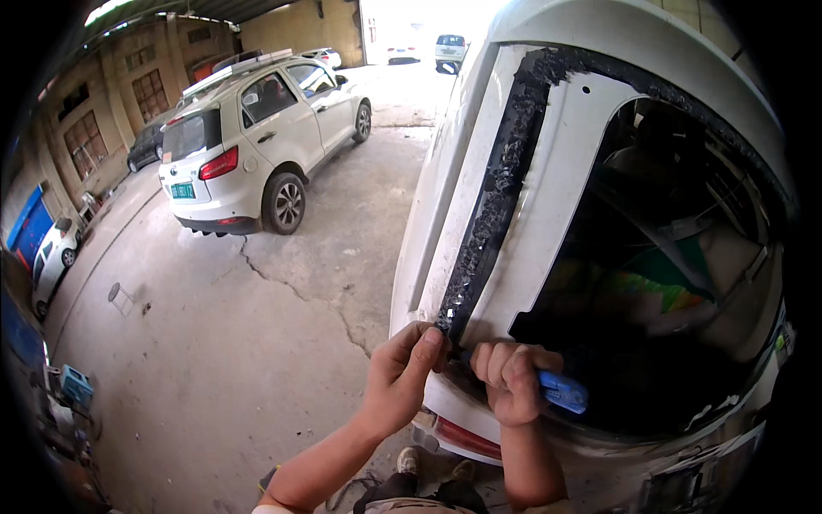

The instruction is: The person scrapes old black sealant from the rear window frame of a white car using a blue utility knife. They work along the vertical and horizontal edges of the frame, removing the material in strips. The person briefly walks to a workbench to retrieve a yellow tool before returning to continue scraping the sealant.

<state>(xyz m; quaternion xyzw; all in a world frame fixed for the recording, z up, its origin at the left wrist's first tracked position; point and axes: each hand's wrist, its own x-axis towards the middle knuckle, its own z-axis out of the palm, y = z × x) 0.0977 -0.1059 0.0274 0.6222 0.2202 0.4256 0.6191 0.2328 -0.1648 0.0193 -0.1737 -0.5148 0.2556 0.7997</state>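
1. Blue, rounded tool handle (562,391): enclosed by the right fingers (514,368), its butt pointing right and slightly down; its front end seems hidden, so its kind is unclear.
2. Black, ragged-surfaced adhesive strip (501,184): stuck along the white-painted car window frame (561,180), running down to the left fingers (425,347), glossy in patches.

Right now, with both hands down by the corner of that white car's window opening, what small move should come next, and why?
I'd probably slide the left hand a little up the black strip: it is pinched close to the right hand, which grips the blue-handled tool, and that tool's working end is hidden, so I can't tell where it points.
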